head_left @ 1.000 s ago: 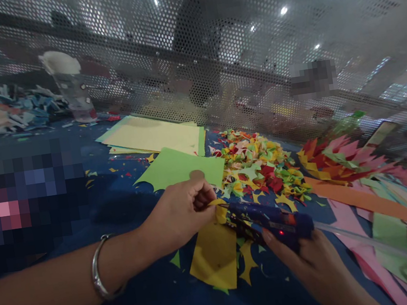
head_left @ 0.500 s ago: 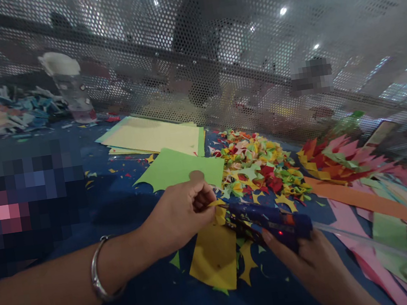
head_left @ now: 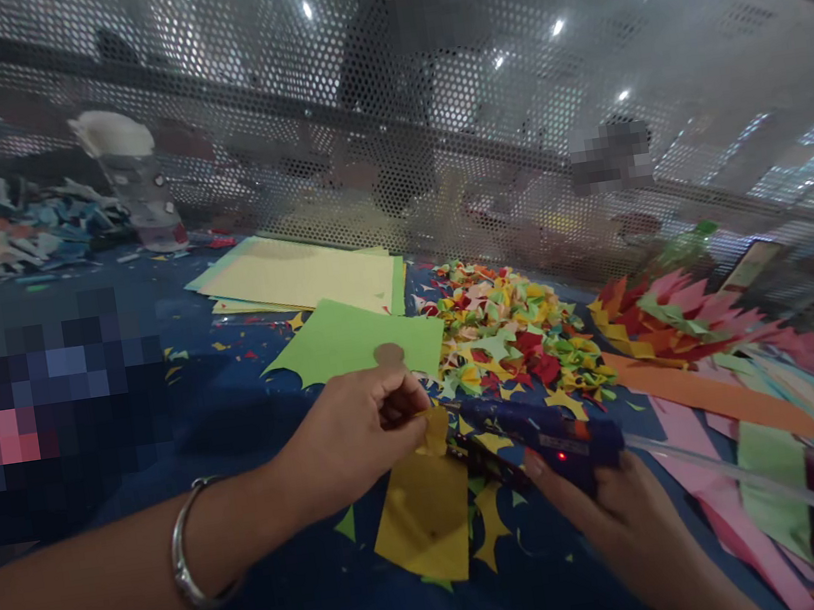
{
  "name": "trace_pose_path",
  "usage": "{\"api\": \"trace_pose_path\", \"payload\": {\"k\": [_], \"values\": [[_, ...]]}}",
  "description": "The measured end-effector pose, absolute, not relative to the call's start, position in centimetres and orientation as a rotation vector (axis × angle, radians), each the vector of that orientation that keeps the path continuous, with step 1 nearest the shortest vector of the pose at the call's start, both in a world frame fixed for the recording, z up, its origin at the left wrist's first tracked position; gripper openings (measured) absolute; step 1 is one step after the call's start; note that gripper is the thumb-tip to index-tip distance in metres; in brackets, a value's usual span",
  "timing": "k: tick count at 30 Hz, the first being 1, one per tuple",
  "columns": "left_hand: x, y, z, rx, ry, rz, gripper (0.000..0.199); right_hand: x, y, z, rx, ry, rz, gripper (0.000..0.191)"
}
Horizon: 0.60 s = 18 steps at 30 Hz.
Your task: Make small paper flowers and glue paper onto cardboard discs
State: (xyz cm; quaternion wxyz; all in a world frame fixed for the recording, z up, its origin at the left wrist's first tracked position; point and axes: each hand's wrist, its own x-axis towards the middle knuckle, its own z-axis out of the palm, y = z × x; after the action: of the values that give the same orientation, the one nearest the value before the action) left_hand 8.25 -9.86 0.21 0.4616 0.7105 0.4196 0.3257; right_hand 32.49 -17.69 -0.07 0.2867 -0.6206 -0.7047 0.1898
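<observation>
My left hand (head_left: 365, 437), with a silver bangle at the wrist, pinches a small yellow paper piece (head_left: 436, 430). From the right, my right hand (head_left: 627, 526) grips a dark blue hot glue gun (head_left: 541, 427), its red light lit and a clear glue stick (head_left: 741, 475) sticking out of the back. The gun's nozzle is close to the yellow piece; whether they touch I cannot tell. Beneath lies a larger yellow paper sheet (head_left: 426, 519) on the dark blue tabletop. Just beyond my left hand is a green sheet (head_left: 351, 338) with a round grey-brown disc (head_left: 389, 355) on it.
A heap of colourful paper scraps (head_left: 507, 321) lies ahead, beside stacked pale sheets (head_left: 303, 269). Layered paper petals (head_left: 681, 312) and paper strips (head_left: 714, 393) fill the right. At the back left stand a lidded cup (head_left: 139, 181) and blue-white scraps (head_left: 25, 227), before a perforated metal screen (head_left: 259, 114).
The yellow piece in my left hand has turned and shows more of its flat face. The glue gun's nozzle sits slightly farther above it. The view has shifted slightly.
</observation>
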Motion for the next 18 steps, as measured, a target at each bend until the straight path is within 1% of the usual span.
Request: {"api": "trace_pose_path", "payload": {"k": [6, 11, 13, 16, 18], "values": [[8.2, -9.7, 0.1, 1.662, 0.984, 0.77, 0.005, 32.6, -17.8, -0.3, -1.795, -1.695, 0.504, 0.045], [8.5, -9.5, 0.1, 1.313, 0.981, 0.75, 0.01, 33.5, -17.3, -0.5, -2.02, -1.538, 0.366, 0.052], [8.5, -9.5, 0.2, 1.216, 0.965, 0.761, 0.012, 34.0, -16.8, -0.7, -2.075, -1.477, 0.471, 0.054], [8.3, -9.5, 0.3, 1.158, 0.946, 0.777, 0.017, 34.6, -16.3, -0.8, -1.999, -1.41, 0.738, 0.055], [8.2, -9.5, 0.3, 1.163, 0.947, 0.787, 0.021, 34.8, -16.1, -0.6, -1.965, -1.371, 0.832, 0.055]]}}
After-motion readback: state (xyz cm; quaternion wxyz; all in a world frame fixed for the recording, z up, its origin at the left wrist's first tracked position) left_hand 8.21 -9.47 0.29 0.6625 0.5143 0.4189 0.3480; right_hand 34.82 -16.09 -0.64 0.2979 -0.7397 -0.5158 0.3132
